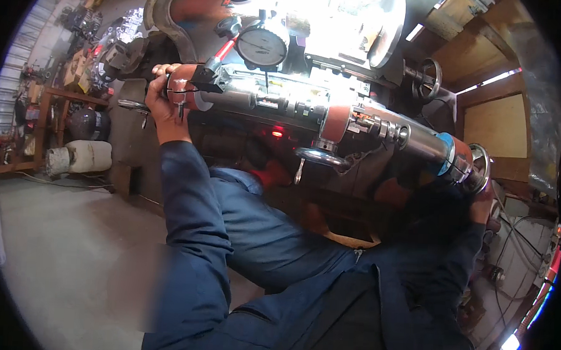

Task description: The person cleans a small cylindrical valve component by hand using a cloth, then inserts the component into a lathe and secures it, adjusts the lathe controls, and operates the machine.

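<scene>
- Left hand [161, 105] grasps the leftmost red block [180, 86] on the steel bar [234, 99]; jerking could jolt the dial gauge [261, 47].
- Right hand [481, 204], grip hidden, is by the handwheel [478, 170]; a bump could turn it.

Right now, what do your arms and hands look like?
The left sleeve is long, plain dark blue and full of creases, ending near the wrist. The left hand is bare, with no glove. The right sleeve is dark blue too, but shadowy. The right hand is mostly hidden, so I can't tell much about it.
</scene>
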A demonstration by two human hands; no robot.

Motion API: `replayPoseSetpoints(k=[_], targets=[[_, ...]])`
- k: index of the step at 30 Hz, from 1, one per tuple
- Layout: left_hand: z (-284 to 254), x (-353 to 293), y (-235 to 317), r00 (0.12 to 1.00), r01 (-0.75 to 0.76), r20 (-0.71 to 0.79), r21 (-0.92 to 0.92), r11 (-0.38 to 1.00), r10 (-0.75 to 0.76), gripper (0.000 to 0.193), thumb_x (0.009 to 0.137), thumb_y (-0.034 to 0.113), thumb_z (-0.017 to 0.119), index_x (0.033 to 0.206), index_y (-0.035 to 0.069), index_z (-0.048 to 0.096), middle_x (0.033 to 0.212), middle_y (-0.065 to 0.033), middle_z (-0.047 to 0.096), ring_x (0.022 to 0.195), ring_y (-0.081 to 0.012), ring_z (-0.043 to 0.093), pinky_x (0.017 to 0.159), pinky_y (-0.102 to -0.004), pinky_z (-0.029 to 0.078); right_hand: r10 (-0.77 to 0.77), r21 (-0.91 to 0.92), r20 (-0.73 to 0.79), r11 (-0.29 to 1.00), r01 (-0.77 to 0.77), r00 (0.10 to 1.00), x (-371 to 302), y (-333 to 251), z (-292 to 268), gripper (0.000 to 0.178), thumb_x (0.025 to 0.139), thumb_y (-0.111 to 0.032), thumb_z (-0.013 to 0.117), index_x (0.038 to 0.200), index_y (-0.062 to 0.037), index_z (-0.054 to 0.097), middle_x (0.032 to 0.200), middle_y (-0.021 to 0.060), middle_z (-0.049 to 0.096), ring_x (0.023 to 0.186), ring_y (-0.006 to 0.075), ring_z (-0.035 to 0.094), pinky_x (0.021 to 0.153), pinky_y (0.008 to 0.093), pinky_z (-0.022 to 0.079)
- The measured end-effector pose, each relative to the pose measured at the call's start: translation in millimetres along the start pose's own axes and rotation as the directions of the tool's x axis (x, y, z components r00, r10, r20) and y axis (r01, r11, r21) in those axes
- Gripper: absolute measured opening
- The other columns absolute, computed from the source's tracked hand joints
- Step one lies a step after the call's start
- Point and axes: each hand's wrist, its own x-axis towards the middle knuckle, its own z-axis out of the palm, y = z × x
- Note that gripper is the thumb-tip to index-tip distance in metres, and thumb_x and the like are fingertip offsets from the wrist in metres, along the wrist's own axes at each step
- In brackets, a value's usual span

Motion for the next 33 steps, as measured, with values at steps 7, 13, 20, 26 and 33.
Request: replayPoseSetpoints(k=[7, 13, 20, 26, 33], targets=[[28.2, -8.3, 29.3, 0.965, 0.162, -0.253, 0.385, 0.908, -0.065, 0.013, 0.078, 0.009, 0.065, 0.090, 0.006, 0.062, 0.095, -0.0070, 0.065, 0.092, -0.0231, 0.067, 0.086, -0.0371, 0.056, 0.169, 0.614, -0.173, 0.788, -0.028, 0.970, 0.0, -83.0, 7.2, 0.041, 0.103, -0.013, 0.051, 0.142, -0.0016, 0.051, 0.134, 0.0134, 0.061, 0.122, 0.0231, 0.060, 0.101, 0.0354, 0.049], [40.5, -11.0, 31.1, 0.948, 0.118, -0.318, 0.382, 0.917, 0.011, 0.024, 0.097, 0.028, 0.061, 0.103, 0.004, 0.060, 0.099, -0.0114, 0.067, 0.096, -0.0279, 0.067, 0.090, -0.0414, 0.055, 0.103, 0.504, 0.038, 0.857, -0.108, 0.994, 36.9, -44.1, -7.6, 0.043, 0.109, -0.030, 0.046, 0.141, -0.0015, 0.052, 0.132, 0.0107, 0.061, 0.120, 0.0193, 0.059, 0.102, 0.0339, 0.048], [9.3, -28.4, 36.5, 0.912, 0.151, -0.410, 0.337, 0.929, 0.001, 0.024, 0.099, 0.027, 0.049, 0.107, 0.007, 0.059, 0.110, -0.0112, 0.068, 0.103, -0.0290, 0.066, 0.090, -0.0435, 0.053, 0.181, 0.403, 0.040, 0.897, -0.182, 0.983, 62.6, 2.5, -8.7, 0.039, 0.106, -0.033, 0.053, 0.130, -0.0034, 0.062, 0.122, 0.0071, 0.067, 0.109, 0.0178, 0.064, 0.094, 0.0333, 0.052], [24.0, -32.5, 36.5, 0.896, 0.093, -0.436, 0.370, 0.924, 0.084, 0.021, 0.098, 0.025, 0.052, 0.104, 0.007, 0.061, 0.107, -0.0102, 0.069, 0.099, -0.0288, 0.068, 0.087, -0.0419, 0.053, -0.252, -0.087, 0.065, 0.962, 0.257, 0.965, 63.8, 17.0, 10.8, 0.037, 0.103, -0.025, 0.055, 0.129, 0.0008, 0.061, 0.117, 0.0132, 0.069, 0.105, 0.0221, 0.066, 0.089, 0.0373, 0.053], [12.4, -23.1, 35.9, 0.926, 0.128, -0.375, 0.427, 0.895, 0.047, 0.020, 0.096, 0.025, 0.054, 0.101, 0.008, 0.062, 0.101, -0.0098, 0.070, 0.096, -0.0271, 0.068, 0.085, -0.0410, 0.054, 0.171, 0.072, 0.159, 0.980, -0.184, 0.972, 35.4, 98.5, 8.5, 0.041, 0.102, -0.028, 0.058, 0.129, 0.0032, 0.060, 0.118, 0.0117, 0.069, 0.103, 0.0220, 0.066, 0.088, 0.0391, 0.052]])
